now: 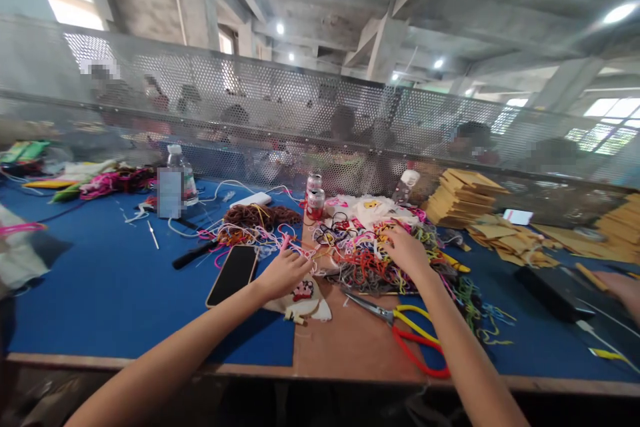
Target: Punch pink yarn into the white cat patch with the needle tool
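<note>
My left hand [287, 275] is closed around a slim pink pen-like tool [285, 242], whose lower part the fingers hide. Just below it lies a cream fabric piece [320, 309] with a red and pink stitched motif [303, 290]. My right hand [406, 252] reaches onto a tangled heap of multicoloured yarn [360, 260], fingers apart and touching the strands. Between my forearms rest scissors [393, 315] with one yellow and one red handle, blades toward the fabric. A black-screened phone [233, 276] lies left of my left hand.
Behind the yarn stand drink cans [315, 203] and white fabric [373, 209]. A bottle [175, 177] and brown yarn [260, 220] are leftward. Stacked tan pieces [463, 197] and a black case [547, 293] sit rightward, near another person's hand [620, 290]. A perforated metal screen [300, 120] borders the back.
</note>
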Available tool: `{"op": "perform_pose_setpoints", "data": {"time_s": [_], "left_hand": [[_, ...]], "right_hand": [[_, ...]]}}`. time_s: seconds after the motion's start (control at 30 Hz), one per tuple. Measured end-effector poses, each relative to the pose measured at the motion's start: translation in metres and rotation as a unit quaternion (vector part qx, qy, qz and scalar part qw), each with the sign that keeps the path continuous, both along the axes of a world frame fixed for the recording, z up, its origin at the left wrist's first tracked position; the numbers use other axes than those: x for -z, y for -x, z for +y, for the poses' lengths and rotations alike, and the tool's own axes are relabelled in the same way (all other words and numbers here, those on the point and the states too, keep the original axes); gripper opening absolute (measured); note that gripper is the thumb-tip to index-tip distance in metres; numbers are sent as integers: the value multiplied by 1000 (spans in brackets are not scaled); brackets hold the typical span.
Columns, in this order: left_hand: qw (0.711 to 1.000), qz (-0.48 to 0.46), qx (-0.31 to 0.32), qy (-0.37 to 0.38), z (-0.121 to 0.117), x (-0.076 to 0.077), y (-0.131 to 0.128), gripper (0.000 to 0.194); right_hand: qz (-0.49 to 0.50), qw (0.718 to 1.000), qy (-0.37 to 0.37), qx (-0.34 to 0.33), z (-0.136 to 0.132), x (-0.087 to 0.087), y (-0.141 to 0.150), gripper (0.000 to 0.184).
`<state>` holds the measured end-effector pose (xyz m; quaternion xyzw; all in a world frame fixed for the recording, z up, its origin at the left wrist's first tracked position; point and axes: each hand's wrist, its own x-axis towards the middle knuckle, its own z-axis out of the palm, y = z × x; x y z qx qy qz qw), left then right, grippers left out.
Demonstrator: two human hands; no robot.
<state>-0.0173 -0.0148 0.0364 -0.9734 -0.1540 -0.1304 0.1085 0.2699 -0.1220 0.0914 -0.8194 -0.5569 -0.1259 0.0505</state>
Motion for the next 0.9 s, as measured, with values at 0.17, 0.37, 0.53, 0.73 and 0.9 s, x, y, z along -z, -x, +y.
{"op": "perform_pose_setpoints", "data": {"time_s": [0.17, 0.37, 0.53, 0.73, 0.9], "left_hand": [[988, -134, -40, 67, 20, 1, 13, 25], [932, -241, -58, 265, 7, -2, 10, 22], [848, -250, -13, 468, -13, -32, -10, 26], [823, -294, 71, 481, -3, -108, -50, 55], [767, -192, 164, 589, 17, -144, -59, 27]], "right_hand": [[-24, 997, 72, -15, 16, 3, 1, 23], [46, 997, -6, -55, 12, -34, -6, 20], [221, 941, -143, -214, 17, -79, 9, 20], [401, 838, -166, -330, 36, -118, 67, 13], [476, 771, -246, -345, 48, -110, 94, 12]]}}
